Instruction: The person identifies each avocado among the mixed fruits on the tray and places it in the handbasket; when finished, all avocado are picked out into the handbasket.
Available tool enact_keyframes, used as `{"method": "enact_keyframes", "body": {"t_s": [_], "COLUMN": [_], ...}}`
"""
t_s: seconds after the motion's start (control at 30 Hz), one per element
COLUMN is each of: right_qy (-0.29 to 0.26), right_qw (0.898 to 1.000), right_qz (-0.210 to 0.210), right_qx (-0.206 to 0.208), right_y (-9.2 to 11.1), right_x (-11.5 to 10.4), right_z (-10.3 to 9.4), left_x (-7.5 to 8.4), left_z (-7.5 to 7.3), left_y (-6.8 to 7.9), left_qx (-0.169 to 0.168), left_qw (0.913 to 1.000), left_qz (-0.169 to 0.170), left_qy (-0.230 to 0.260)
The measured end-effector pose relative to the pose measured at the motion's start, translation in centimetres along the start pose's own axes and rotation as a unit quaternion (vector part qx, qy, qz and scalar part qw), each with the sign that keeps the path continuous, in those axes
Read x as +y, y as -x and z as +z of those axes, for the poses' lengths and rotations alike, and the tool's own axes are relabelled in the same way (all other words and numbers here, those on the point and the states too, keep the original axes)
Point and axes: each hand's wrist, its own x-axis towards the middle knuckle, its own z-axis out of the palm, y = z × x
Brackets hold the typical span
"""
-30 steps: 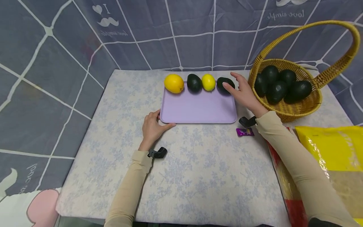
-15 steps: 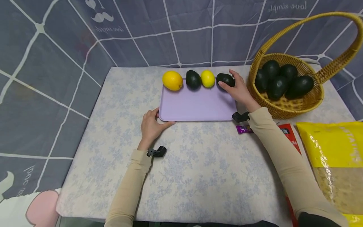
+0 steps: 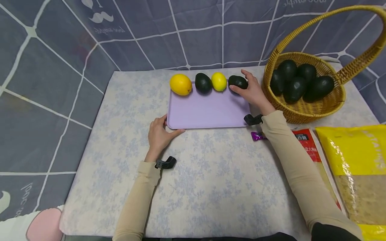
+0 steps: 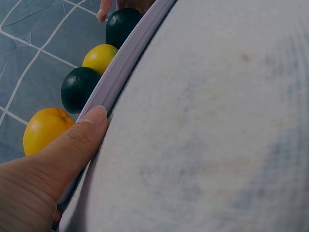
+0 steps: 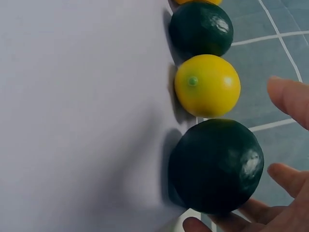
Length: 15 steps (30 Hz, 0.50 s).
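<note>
My left hand (image 3: pixel 158 135) holds the near left corner of a lilac tray (image 3: pixel 205 113); the thumb (image 4: pixel 79 137) lies along its front rim. At the tray's far edge stand, left to right, an orange-yellow fruit (image 3: pixel 181 84), a dark green avocado (image 3: pixel 203 83), a lemon (image 3: pixel 218 81) and a second avocado (image 3: pixel 238 81). My right hand (image 3: pixel 254 92) surrounds that second avocado loosely. In the right wrist view, two fingertips stand apart from this avocado (image 5: pixel 216 166), while lower fingers reach its underside; whether they touch is unclear.
A yellow wicker basket (image 3: pixel 316 115) with a tall handle and several avocados (image 3: pixel 295 89) stands right of the tray. A purple wrapped candy (image 3: pixel 257 136) lies partly under my right wrist. Yellow (image 3: pixel 359 154) and red (image 3: pixel 308 147) packages lie at the right.
My right hand has come lower and closer round the rightmost avocado. My left hand has stayed at the tray corner. The head view has shifted slightly.
</note>
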Motion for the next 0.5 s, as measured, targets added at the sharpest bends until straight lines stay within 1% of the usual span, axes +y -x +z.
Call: {"method": "enact_keyframes", "body": {"t_s": [0.2, 0.5], "right_qy": [0.027, 0.086], "right_qw": [0.999, 0.996], "right_qz": [-0.012, -0.029], "right_qx": [0.017, 0.024], "right_y": [-0.45, -0.61], "right_x": [0.10, 0.52], "right_z": [-0.25, 0.36], "left_x": [0.04, 0.02], "left_z": [-0.04, 0.11], "left_y": [0.09, 0.13], "left_qx": [0.003, 0.000], "left_qw": [1.0000, 1.0000], "left_qz": [0.003, 0.000], "left_qy": [0.001, -0.002]}}
